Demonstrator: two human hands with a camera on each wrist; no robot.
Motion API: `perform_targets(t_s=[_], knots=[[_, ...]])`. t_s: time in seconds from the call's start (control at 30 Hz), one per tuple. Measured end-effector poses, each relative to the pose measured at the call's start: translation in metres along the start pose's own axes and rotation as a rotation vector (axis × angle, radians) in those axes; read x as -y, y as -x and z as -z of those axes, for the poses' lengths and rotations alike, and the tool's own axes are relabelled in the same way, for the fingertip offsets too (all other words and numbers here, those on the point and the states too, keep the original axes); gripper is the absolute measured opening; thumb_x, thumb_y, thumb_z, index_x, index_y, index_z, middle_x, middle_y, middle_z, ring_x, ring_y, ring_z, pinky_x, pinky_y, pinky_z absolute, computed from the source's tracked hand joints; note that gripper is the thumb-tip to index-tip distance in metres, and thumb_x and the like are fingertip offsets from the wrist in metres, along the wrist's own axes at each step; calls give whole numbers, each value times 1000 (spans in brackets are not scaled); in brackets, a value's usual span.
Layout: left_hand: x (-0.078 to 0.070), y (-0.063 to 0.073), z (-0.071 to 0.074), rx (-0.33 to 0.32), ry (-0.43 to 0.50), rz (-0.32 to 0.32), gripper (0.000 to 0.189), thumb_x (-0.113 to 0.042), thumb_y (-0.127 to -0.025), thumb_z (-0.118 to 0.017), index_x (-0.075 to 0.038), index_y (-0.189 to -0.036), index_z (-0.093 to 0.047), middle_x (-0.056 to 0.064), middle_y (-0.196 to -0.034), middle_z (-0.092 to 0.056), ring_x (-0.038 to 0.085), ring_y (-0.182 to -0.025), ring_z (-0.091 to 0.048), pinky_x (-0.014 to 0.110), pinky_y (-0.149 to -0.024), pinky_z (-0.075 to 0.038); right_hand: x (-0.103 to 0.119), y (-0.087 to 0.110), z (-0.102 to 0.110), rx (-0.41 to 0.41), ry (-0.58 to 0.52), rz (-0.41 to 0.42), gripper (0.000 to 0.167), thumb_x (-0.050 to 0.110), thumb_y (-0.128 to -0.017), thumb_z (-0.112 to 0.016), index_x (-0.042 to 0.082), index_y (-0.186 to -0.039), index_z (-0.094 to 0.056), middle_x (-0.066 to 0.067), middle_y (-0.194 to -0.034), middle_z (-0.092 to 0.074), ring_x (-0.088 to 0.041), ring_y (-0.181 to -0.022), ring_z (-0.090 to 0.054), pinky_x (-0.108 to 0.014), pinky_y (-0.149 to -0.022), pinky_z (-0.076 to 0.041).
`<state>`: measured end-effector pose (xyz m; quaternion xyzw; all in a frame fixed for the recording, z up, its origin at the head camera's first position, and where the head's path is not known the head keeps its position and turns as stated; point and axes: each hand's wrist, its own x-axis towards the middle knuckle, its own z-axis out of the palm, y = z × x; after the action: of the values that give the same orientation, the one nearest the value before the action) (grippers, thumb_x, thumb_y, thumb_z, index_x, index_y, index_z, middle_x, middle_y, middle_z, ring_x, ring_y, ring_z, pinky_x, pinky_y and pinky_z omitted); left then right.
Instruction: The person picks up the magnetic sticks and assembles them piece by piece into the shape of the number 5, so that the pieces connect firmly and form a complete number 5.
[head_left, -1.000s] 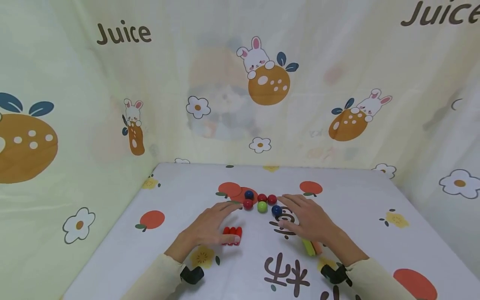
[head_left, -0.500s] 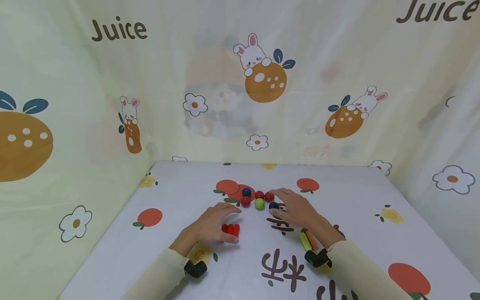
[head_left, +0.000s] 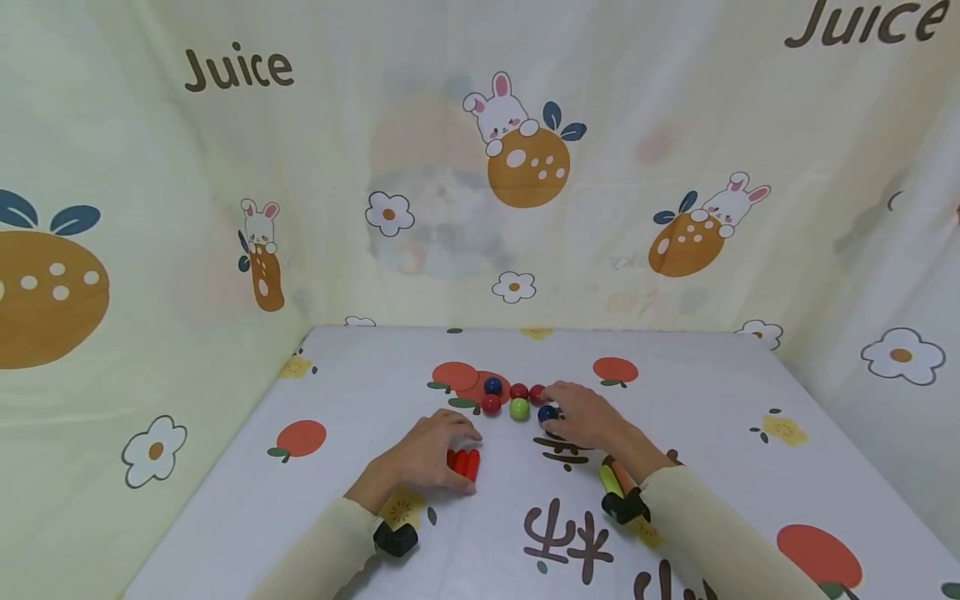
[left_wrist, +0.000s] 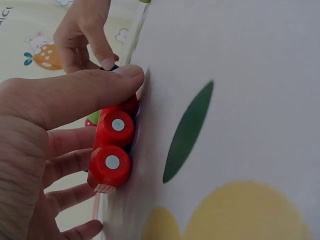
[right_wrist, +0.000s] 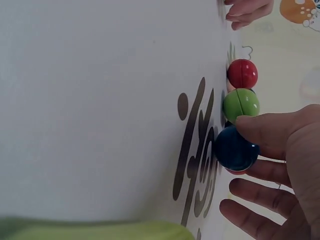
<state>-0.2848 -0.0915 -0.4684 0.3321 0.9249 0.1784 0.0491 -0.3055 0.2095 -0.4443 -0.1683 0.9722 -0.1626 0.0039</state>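
Note:
In the head view, my left hand (head_left: 427, 454) curves around a row of red rods (head_left: 465, 464), thumb at the near ends and fingertips by the far ends. Seen from the left wrist, the red rods have round silver ends, and the thumb (left_wrist: 95, 90) crosses over one of them. My right hand (head_left: 588, 414) holds a dark blue ball (right_wrist: 236, 148), its thumb on the near side and its fingers behind. The forefinger reaches a red ball (head_left: 536, 394) just beyond. Beside these sit a green ball (head_left: 519, 408) and another red ball (head_left: 519, 391).
Further left are a red ball (head_left: 491, 404) and a second blue ball (head_left: 492, 385). A yellow-green rod (head_left: 610, 479) and an orange rod (head_left: 624, 477) lie under my right wrist. A printed white cloth (head_left: 360, 375) covers the table, with curtains behind and at the sides.
My right hand has moved left and closed in on the blue ball and the red ball behind it. The left thumb and fingers have drawn closer around the red rods, which now tilt slightly.

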Motion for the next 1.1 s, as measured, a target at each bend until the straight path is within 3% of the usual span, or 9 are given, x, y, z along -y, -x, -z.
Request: perform_targets(t_s=[0.2,0.43,0.83,1.1], knots=[[-1,-1,-1,4,14,5,56,-51,-75,-84,-29,-124,-69,-4,-138,-55,18,-135,-41,49,-108,-41,-4,-6,-6,62,31,19,41,24,-92,-75,9,-129,-64,-8,-121,-65,-24,-108,-59,-46,-96,-53],[0,0,-2,2,15,0,49,-52,-76,-84,-30,-118,-70,-5,-136,-56,16,-130,-43,46,-104,-44,-4,-8,-8,81,7,23,43,20,-92,-76,6,-130,-63,-10,-123,-64,-26,-112,-59,-48,-99,-52],[-2,0,1,5,34,-10,51,-54,-79,-80,-27,-121,-71,-4,-134,-58,15,-126,-45,43,-101,-46,-2,-2,-8,41,-68,-9,44,20,-91,-78,8,-130,-63,-10,-124,-64,-26,-112,-59,-49,-97,-53],[-4,-1,3,-3,18,-19,50,-50,-82,-76,-24,-124,-70,-6,-125,-60,13,-120,-46,43,-98,-48,1,8,-6,7,-97,-21,45,23,-90,-79,10,-130,-64,-7,-119,-66,-25,-109,-59,-46,-93,-55]])
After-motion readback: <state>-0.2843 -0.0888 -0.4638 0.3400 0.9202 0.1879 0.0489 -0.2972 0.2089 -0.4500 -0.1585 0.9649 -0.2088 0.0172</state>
